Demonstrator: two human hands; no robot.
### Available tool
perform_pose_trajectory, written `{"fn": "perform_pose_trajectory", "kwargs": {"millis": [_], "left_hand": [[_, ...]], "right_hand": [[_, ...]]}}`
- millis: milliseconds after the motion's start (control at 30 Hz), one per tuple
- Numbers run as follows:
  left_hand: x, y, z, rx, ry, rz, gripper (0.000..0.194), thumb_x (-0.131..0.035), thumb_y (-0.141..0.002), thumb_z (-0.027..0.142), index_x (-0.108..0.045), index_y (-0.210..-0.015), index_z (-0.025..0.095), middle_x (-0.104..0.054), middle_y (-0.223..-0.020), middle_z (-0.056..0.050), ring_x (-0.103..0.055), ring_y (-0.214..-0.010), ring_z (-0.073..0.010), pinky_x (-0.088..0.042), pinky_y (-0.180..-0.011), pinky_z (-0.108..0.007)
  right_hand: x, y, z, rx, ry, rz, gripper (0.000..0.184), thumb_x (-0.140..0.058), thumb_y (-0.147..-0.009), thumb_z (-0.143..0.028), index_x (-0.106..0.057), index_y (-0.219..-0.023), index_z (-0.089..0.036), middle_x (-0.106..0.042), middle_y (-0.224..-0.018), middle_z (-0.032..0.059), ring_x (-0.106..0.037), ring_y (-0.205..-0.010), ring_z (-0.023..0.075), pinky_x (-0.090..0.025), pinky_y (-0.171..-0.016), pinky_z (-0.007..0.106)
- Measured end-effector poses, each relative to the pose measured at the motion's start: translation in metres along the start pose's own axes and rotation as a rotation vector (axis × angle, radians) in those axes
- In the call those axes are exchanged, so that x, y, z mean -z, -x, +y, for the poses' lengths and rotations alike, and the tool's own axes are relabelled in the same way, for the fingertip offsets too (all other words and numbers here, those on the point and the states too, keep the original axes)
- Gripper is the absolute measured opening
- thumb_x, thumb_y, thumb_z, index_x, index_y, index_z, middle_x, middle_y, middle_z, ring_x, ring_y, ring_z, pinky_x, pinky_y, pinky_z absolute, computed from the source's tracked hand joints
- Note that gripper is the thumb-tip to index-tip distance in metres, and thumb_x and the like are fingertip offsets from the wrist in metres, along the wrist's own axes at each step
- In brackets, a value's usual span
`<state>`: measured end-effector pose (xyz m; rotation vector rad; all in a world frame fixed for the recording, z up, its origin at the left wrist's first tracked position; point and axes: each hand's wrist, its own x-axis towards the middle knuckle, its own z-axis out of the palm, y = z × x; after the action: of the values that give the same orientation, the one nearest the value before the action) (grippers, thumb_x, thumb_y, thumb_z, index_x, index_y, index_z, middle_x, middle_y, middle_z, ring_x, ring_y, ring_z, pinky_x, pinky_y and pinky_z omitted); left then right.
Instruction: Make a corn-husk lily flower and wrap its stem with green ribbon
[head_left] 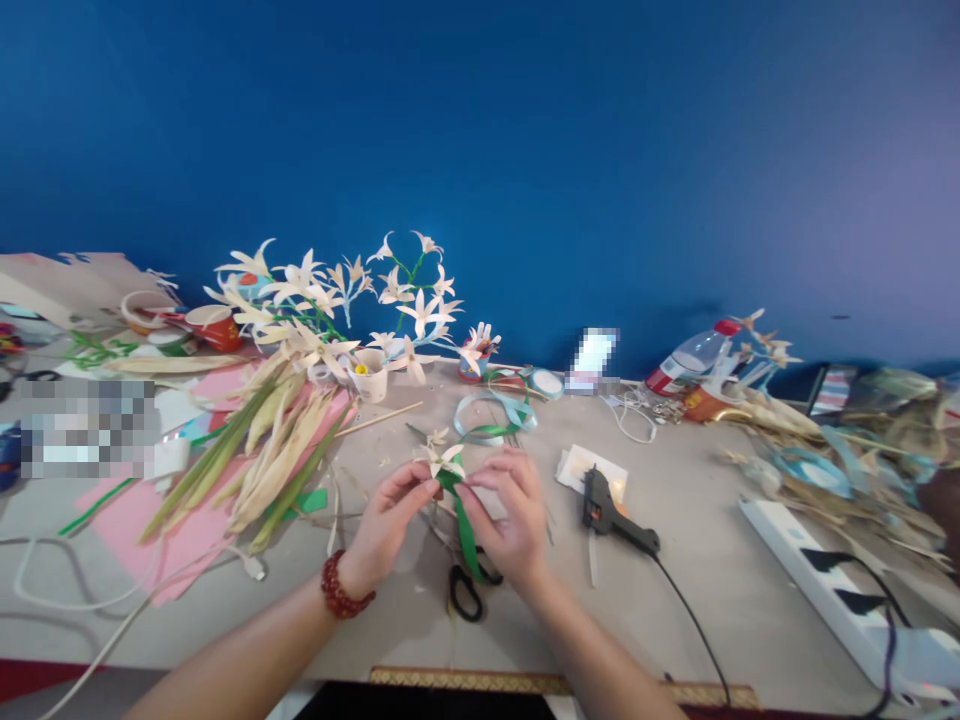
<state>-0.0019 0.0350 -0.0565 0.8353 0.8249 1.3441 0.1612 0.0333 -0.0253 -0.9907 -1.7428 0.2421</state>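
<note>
My left hand (pixel 390 520), with a red bead bracelet on the wrist, pinches the base of a small cream leaf flower (pixel 444 458). My right hand (pixel 506 515) is closed on the same flower's stem, where a green ribbon (pixel 465 535) is wound and hangs down between my hands. Both hands meet above the grey table (pixel 675 590), just over a pair of black-handled scissors (pixel 466 592).
A black glue gun (pixel 611 515) with its cord lies right of my hands. Cream flowers on green stems (pixel 337 300) and long palm leaves (pixel 277 450) on pink paper are at left. Ribbon loops (pixel 495 415), a plastic bottle (pixel 694 355), a white power strip (pixel 832 590) and dried leaves fill the right.
</note>
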Motion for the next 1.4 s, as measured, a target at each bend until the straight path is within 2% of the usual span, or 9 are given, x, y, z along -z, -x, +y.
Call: {"fn": "perform_pose_trajectory", "kwargs": {"millis": [100, 300, 467, 567, 667, 767, 867, 1067, 1400], "left_hand": [[0.001, -0.002, -0.002, 0.007, 0.029, 0.038, 0.012, -0.078, -0.072, 0.026, -0.07, -0.076, 0.018, -0.063, -0.076, 0.001, -0.057, -0.074, -0.0123, -0.046, -0.074, -0.024], [0.0, -0.004, -0.001, -0.018, 0.071, 0.08, 0.012, -0.078, -0.071, 0.024, -0.071, -0.078, 0.018, -0.064, -0.082, 0.0, -0.058, -0.08, -0.0126, -0.047, -0.079, -0.024], [-0.001, -0.002, -0.001, -0.014, 0.074, 0.082, 0.011, -0.079, -0.071, 0.023, -0.071, -0.076, 0.017, -0.063, -0.078, 0.001, -0.058, -0.078, -0.012, -0.047, -0.077, -0.023], [-0.001, -0.001, -0.001, -0.008, 0.071, 0.082, 0.011, -0.078, -0.071, 0.023, -0.071, -0.077, 0.018, -0.064, -0.08, 0.001, -0.058, -0.078, -0.0119, -0.047, -0.077, -0.022], [0.0, -0.001, -0.003, -0.003, 0.052, 0.064, 0.011, -0.077, -0.073, 0.025, -0.071, -0.08, 0.019, -0.065, -0.081, 0.0, -0.059, -0.078, -0.0124, -0.048, -0.077, -0.023], [0.0, -0.001, -0.004, 0.005, 0.02, 0.024, 0.013, -0.077, -0.073, 0.026, -0.071, -0.082, 0.019, -0.066, -0.083, -0.001, -0.059, -0.08, -0.0138, -0.048, -0.077, -0.024], [-0.001, 0.0, -0.004, 0.01, 0.0, -0.018, 0.014, -0.079, -0.072, 0.027, -0.072, -0.08, 0.018, -0.066, -0.085, -0.002, -0.059, -0.083, -0.0147, -0.048, -0.08, -0.024], [-0.001, 0.001, -0.005, 0.041, 0.019, -0.082, 0.013, -0.078, -0.074, 0.027, -0.073, -0.081, 0.019, -0.068, -0.084, -0.002, -0.06, -0.082, -0.0148, -0.048, -0.079, -0.025], [0.002, 0.003, -0.009, 0.024, 0.003, -0.042, 0.016, -0.077, -0.073, 0.03, -0.073, -0.085, 0.019, -0.069, -0.085, -0.004, -0.061, -0.082, -0.0171, -0.05, -0.079, -0.027]], "right_hand": [[0.003, 0.004, -0.006, 0.147, 0.159, -0.103, 0.015, -0.066, -0.083, -0.015, -0.067, -0.093, -0.026, -0.069, -0.082, 0.0041, -0.06, -0.08, 0.0217, -0.043, -0.082, 0.04], [-0.005, 0.006, -0.012, 0.063, 0.208, -0.26, 0.009, -0.059, -0.089, -0.018, -0.067, -0.091, -0.021, -0.073, -0.075, 0.0044, -0.062, -0.063, 0.018, -0.038, -0.063, 0.031], [-0.011, 0.01, -0.012, 0.045, 0.245, -0.268, 0.009, -0.057, -0.091, -0.022, -0.066, -0.091, -0.021, -0.072, -0.072, 0.0041, -0.062, -0.061, 0.0174, -0.037, -0.061, 0.031], [-0.008, 0.009, -0.015, 0.058, 0.22, -0.183, 0.005, -0.061, -0.088, -0.021, -0.064, -0.085, -0.022, -0.067, -0.067, 0.0034, -0.059, -0.062, 0.0183, -0.039, -0.063, 0.032], [-0.003, 0.002, -0.017, -0.005, 0.115, -0.061, 0.006, -0.064, -0.084, -0.021, -0.062, -0.09, -0.022, -0.066, -0.081, 0.0064, -0.06, -0.079, 0.0226, -0.044, -0.074, 0.035], [-0.001, -0.004, -0.015, -0.138, -0.105, -0.113, 0.013, -0.06, -0.086, -0.023, -0.061, -0.099, -0.022, -0.064, -0.099, 0.0082, -0.059, -0.096, 0.0238, -0.046, -0.086, 0.038], [-0.005, -0.005, -0.011, -0.291, -0.347, -0.197, 0.008, -0.059, -0.088, -0.028, -0.061, -0.09, -0.021, -0.064, -0.089, 0.0049, -0.06, -0.086, 0.02, -0.048, -0.079, 0.032], [-0.011, -0.001, -0.007, -0.509, -0.622, -0.194, 0.016, -0.065, -0.084, -0.035, -0.059, -0.081, -0.02, -0.061, -0.079, 0.0018, -0.057, -0.072, 0.0154, -0.047, -0.065, 0.025], [-0.014, 0.001, -0.007, -0.459, -0.532, -0.143, 0.016, -0.064, -0.084, -0.034, -0.06, -0.079, -0.02, -0.061, -0.077, 0.0026, -0.057, -0.073, 0.0167, -0.048, -0.066, 0.027]]}}
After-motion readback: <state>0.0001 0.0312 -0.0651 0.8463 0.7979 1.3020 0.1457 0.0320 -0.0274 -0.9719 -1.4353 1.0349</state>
